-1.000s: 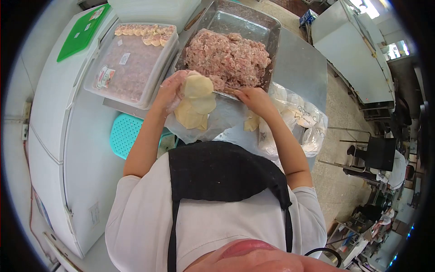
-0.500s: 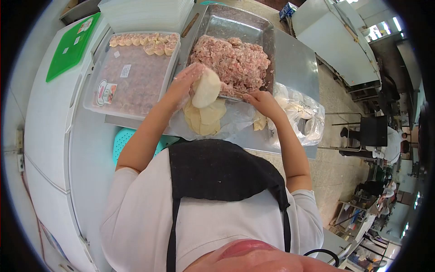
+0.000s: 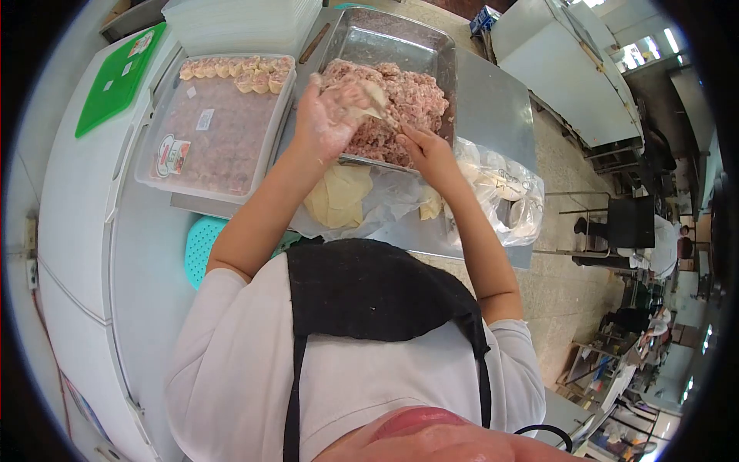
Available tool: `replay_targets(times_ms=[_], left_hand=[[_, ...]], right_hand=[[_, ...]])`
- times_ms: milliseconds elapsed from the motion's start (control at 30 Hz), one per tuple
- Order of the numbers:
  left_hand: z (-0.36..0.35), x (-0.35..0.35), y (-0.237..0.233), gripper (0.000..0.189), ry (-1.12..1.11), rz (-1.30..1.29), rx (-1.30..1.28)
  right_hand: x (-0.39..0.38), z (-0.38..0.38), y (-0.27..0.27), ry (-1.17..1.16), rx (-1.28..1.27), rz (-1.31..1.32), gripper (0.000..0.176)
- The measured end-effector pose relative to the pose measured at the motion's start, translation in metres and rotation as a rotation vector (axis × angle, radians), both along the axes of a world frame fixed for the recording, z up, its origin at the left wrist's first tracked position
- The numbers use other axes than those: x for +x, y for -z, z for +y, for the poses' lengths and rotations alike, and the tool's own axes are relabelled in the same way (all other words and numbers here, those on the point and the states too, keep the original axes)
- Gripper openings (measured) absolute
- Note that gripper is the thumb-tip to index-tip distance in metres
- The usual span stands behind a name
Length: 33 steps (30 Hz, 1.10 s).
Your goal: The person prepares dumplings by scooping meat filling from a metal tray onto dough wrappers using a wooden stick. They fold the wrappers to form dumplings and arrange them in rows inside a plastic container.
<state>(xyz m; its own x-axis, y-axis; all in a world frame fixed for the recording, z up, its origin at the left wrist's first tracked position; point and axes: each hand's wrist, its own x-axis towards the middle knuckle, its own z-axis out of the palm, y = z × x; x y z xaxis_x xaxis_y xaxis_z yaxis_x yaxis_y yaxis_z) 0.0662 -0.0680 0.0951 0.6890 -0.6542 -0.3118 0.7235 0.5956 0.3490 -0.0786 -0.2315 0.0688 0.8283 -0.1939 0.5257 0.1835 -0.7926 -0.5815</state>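
My left hand [image 3: 331, 115], smeared with meat, is over the near left of the metal pan, fingers curled around a pale round dough wrapper [image 3: 376, 100]. From the right, my right hand [image 3: 427, 152] meets it, fingers pinched on a thin utensil whose kind I cannot make out; its end is at the wrapper. Below both hands is a mound of ground meat filling [image 3: 419, 96] in the metal pan [image 3: 456, 61]. A stack of dough wrappers [image 3: 339, 196] lies on clear plastic at the pan's near side.
Left of the pan, a lidded plastic box [image 3: 208, 150] bears filled dumplings [image 3: 265, 81] on top. A plastic bag [image 3: 508, 192] lies at the right. White trays [image 3: 239, 27], a green board [image 3: 119, 81] and a turquoise basket [image 3: 202, 246] surround the table. A person [image 3: 663, 246] is far right.
My left hand has tilted and moved up over the meat with the wrapper, which was spread flat before. My right hand has moved up and left from the pan's near edge to the wrapper.
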Motion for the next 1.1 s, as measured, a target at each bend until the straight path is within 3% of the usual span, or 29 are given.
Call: replay_targets(times_ms=[33,67,133,200,267,333,400,467,533,600,667,733,767,833,867,933,1000,1067,1100], left_hand=[[-0.001,0.02,0.054,0.068,0.245,-0.232,-0.677],[-0.003,0.02,0.065,0.068,0.235,-0.238,-0.674],[-0.006,0.012,0.068,0.069,-0.171,-0.044,0.045],[-0.013,-0.008,0.042,0.069,-0.178,-0.044,0.058],[-0.02,-0.019,0.032,0.069,-0.184,-0.04,0.071],[-0.026,-0.02,0.032,0.065,-0.306,0.074,0.018],[-0.03,-0.031,0.024,0.064,-0.288,0.043,0.034],[-0.036,-0.041,0.01,0.063,-0.256,0.016,0.061],[-0.043,-0.049,-0.001,0.06,-0.335,0.016,0.042],[-0.032,-0.031,0.038,0.053,-0.24,-0.053,-0.079],[-0.027,-0.034,0.036,0.049,-0.129,-0.133,-0.188],[-0.024,-0.067,-0.006,0.051,0.033,-0.631,0.245],[-0.027,-0.067,-0.01,0.051,0.031,-0.632,0.25],[-0.028,-0.066,-0.015,0.058,-0.161,-1.487,0.836],[-0.028,-0.065,-0.02,0.058,-0.165,-1.486,0.845],[-0.026,-0.061,-0.03,0.051,0.335,-1.31,0.659],[-0.021,-0.045,-0.002,0.048,0.322,-1.364,0.745],[-0.024,-0.047,-0.006,0.045,0.304,-1.418,0.827],[-0.031,-0.057,-0.03,0.044,0.37,-1.409,1.003]], right_hand=[[-0.008,-0.01,-0.018,0.008,-0.161,0.211,0.028],[-0.015,-0.015,-0.033,0.015,-0.321,0.42,0.027],[-0.026,-0.003,-0.058,0.033,-0.362,0.455,0.026],[-0.028,-0.006,-0.055,0.059,-0.404,0.487,0.026],[-0.028,-0.021,-0.03,-0.073,-0.397,0.433,0.025],[-0.032,-0.031,-0.063,-0.048,-0.533,0.514,0.027],[-0.037,-0.036,-0.071,-0.022,-0.667,0.587,0.029],[-0.042,-0.032,-0.059,-0.142,-0.522,0.305,0.027],[-0.037,-0.048,-0.053,-0.169,-0.475,0.338,0.026],[-0.034,-0.068,-0.054,-0.209,-0.441,0.361,0.026],[-0.034,-0.092,-0.059,-0.263,-0.009,0.211,0.028],[-0.04,-0.1,-0.066,-0.274,0.11,0.34,0.03],[-0.046,-0.102,-0.071,-0.272,0.231,0.478,0.032],[-0.054,-0.102,-0.091,-0.322,0.21,0.543,0.031],[-0.055,-0.102,-0.096,-0.368,0.186,0.607,0.031],[-0.054,-0.099,-0.08,-0.431,0.113,0.462,0.032],[-0.051,-0.102,-0.056,-0.482,0.042,0.318,0.032],[-0.036,-0.111,-0.035,-0.534,0.039,0.324,0.031],[-0.029,-0.118,-0.031,-0.535,0.038,0.321,0.031]])
